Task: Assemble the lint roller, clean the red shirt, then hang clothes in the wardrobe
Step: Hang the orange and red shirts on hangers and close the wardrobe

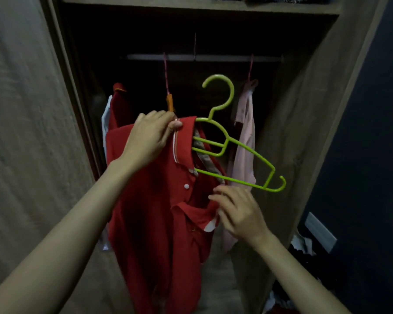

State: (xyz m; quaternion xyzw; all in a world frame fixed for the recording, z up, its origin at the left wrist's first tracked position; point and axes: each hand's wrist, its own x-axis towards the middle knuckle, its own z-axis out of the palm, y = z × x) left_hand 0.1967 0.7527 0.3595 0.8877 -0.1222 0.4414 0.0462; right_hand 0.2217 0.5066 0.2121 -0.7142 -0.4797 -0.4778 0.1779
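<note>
While the left hand (150,134) pinches the collar of the red polo shirt (159,223) between thumb and curled fingers, the lime-green plastic hanger (236,150) sits half inside the neck opening, one shoulder sticking out to the right. The right hand (238,211) rests bent fingertips on the lower collar flap; whether they grip is unclear. Behind, a pale pink garment (244,141) hangs in the open wooden wardrobe (304,109).
</note>
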